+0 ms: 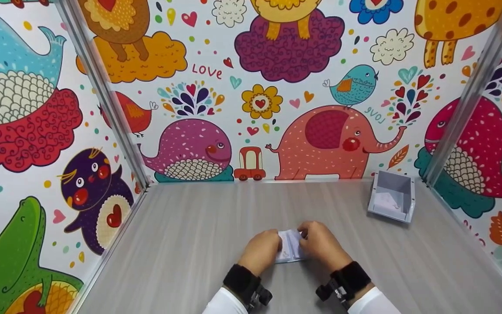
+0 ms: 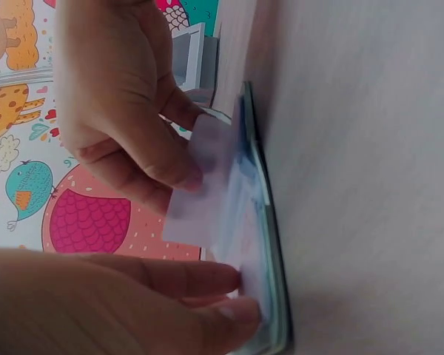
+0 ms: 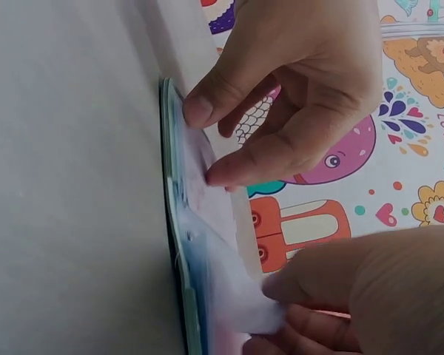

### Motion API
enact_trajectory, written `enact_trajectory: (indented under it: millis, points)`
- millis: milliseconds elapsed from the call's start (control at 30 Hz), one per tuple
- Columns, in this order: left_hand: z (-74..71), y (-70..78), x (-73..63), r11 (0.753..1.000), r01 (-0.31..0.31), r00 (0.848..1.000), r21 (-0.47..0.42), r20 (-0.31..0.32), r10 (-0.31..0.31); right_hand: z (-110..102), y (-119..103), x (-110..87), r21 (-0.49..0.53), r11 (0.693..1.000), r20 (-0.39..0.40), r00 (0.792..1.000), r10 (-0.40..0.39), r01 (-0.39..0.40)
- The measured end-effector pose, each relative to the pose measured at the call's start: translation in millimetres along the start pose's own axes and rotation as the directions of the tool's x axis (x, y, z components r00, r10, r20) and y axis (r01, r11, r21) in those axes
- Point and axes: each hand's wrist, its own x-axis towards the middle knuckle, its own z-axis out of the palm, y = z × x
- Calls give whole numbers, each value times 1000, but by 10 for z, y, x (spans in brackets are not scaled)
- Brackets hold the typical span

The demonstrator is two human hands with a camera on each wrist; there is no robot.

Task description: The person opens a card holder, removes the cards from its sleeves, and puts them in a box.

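Note:
A small card holder (image 1: 289, 247) with clear plastic sleeves and a dark outer cover lies spread flat on the tabletop. My right hand (image 1: 322, 245) pinches a translucent sleeve (image 2: 201, 188) between thumb and fingers, lifting it up from the right half of the holder. On the left half, my left hand (image 1: 261, 250) holds the holder, its thumb and index fingertip down on the page, as the right wrist view shows. A pale pinkish sheet shows under the sleeves.
A grey open bin (image 1: 409, 205) stands at the back right of the wood-grain table (image 1: 190, 244), with a pale printed card (image 1: 385, 201) inside. Panels with cartoon animals (image 1: 329, 144) enclose the table at the back and both sides, joined by metal posts (image 1: 103, 87).

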Motion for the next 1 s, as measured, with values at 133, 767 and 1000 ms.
enact_trajectory:
  millis: [133, 767, 1000]
  points:
    - [-57, 28, -31, 1000, -7, 1000, 4, -23, 7, -5, 36, 23, 4, 999, -40, 999, 34, -34]
    - [-769, 533, -135, 976, 128, 992, 179, -5, -129, -19, 108, 15, -39, 983, 0, 984, 178, -177]
    - [-588, 404, -121, 970, 99, 995, 221, -17, -97, -59, -40, 2, 22, 994, -38, 994, 106, -105]
